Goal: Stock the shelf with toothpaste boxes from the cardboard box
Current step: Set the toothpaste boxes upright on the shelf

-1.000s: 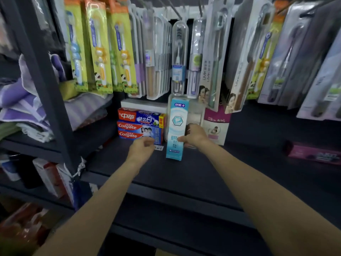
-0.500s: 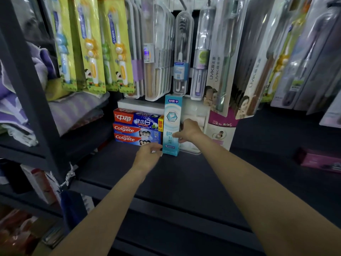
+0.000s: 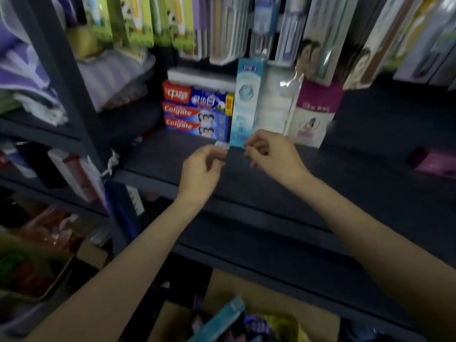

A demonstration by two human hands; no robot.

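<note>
A light blue toothpaste box (image 3: 245, 102) stands upright at the back of the dark shelf (image 3: 308, 174), beside a stack of red and blue toothpaste boxes (image 3: 197, 112). My left hand (image 3: 202, 169) and my right hand (image 3: 271, 154) hover just in front of the upright box, fingers loosely curled, holding nothing. A small white tag (image 3: 221, 144) lies on the shelf by my left fingertips. At the bottom the cardboard box (image 3: 271, 302) is open, with a teal box (image 3: 222, 319) and other packs inside.
Packaged toothbrushes (image 3: 222, 28) hang in rows above the shelf. A pink and white pack (image 3: 313, 114) leans to the right of the upright box, and a pink box (image 3: 434, 161) lies far right. Folded towels (image 3: 29, 77) fill the left rack.
Both hands have let go of the light blue box and drawn back toward me. The box stays upright on the shelf. The view has tipped down, showing the cardboard box.
</note>
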